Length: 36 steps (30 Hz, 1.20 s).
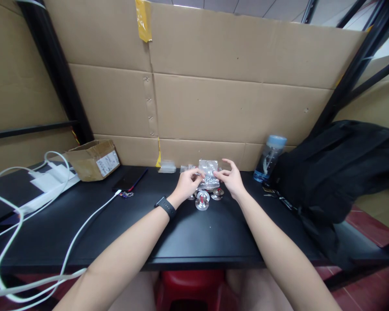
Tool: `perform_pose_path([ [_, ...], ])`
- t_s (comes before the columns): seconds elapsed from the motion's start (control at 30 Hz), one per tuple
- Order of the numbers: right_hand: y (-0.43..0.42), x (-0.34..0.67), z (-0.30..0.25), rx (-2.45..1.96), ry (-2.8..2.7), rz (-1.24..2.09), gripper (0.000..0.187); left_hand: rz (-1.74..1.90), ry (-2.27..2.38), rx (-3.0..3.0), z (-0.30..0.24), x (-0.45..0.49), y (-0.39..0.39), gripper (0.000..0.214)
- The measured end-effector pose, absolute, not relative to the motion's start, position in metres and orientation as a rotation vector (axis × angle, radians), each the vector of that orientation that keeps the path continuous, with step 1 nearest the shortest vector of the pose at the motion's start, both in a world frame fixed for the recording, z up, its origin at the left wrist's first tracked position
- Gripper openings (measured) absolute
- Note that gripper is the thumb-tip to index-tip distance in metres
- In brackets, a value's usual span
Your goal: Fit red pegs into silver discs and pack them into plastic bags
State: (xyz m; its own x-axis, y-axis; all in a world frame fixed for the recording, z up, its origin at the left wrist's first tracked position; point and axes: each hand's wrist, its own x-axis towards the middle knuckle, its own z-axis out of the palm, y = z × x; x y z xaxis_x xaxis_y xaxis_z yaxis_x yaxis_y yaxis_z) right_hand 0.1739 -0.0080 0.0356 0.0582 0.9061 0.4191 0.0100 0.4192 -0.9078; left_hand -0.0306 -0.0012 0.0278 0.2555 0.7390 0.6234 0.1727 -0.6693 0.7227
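Observation:
My left hand (187, 183), with a black watch on its wrist, and my right hand (231, 179) meet over the middle of the black table (188, 233). Both pinch a small clear plastic bag (208, 172) of shiny metal parts, holding it just above the tabletop. The left fingers are curled on the bag's left edge. The right thumb and forefinger grip its right edge, the other fingers spread. Below the hands lie a few round silver metal discs with red centres (203, 199) on the table.
A blue-capped water bottle (269, 158) and a black backpack (337, 168) stand to the right. At left are a small cardboard box (94, 159), a dark phone (129, 179), a white charger and cables (52, 181). A cardboard wall (214, 95) closes the back. A red stool (191, 288) is under the table.

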Motion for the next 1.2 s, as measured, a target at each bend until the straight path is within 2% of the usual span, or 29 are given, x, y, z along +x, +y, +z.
perform_pose_path([
  [0.13,-0.007,0.173,0.035,-0.871,-1.367,0.88,0.087,1.35,0.8,2.169,0.03,-0.031,-0.005,0.018],
  [0.33,-0.008,0.174,0.036,-0.841,-1.387,0.877,0.076,1.362,0.802,2.035,0.022,-0.029,0.002,0.036],
  [0.4,-0.008,0.175,0.037,-0.821,-1.394,0.892,0.067,1.382,0.796,2.017,0.021,-0.03,0.004,0.044],
  [0.5,-0.008,0.178,0.038,-0.868,-1.436,0.922,0.042,1.382,0.75,1.997,0.023,-0.033,0.005,0.053],
  [0.57,-0.008,0.179,0.038,-0.93,-1.481,0.975,0.036,1.361,0.718,2.02,0.023,-0.034,0.005,0.057],
  [0.73,-0.011,0.182,0.04,-1.001,-1.567,1.079,0.058,1.265,0.657,2.057,0.019,-0.034,0.006,0.067],
  [0.87,-0.011,0.183,0.04,-0.994,-1.546,1.062,0.068,1.272,0.792,2.134,0.019,-0.034,0.004,0.071],
  [1.0,-0.007,0.183,0.037,-1.037,-1.494,0.957,0.072,1.368,0.928,2.47,0.034,-0.037,-0.008,0.055],
  [1.1,-0.006,0.182,0.035,-1.077,-1.511,0.883,0.075,1.274,0.889,2.696,0.044,-0.036,-0.017,0.037],
  [1.2,-0.008,0.178,0.035,-1.04,-1.531,0.933,0.078,1.136,0.893,2.841,0.046,-0.033,-0.022,0.031],
])
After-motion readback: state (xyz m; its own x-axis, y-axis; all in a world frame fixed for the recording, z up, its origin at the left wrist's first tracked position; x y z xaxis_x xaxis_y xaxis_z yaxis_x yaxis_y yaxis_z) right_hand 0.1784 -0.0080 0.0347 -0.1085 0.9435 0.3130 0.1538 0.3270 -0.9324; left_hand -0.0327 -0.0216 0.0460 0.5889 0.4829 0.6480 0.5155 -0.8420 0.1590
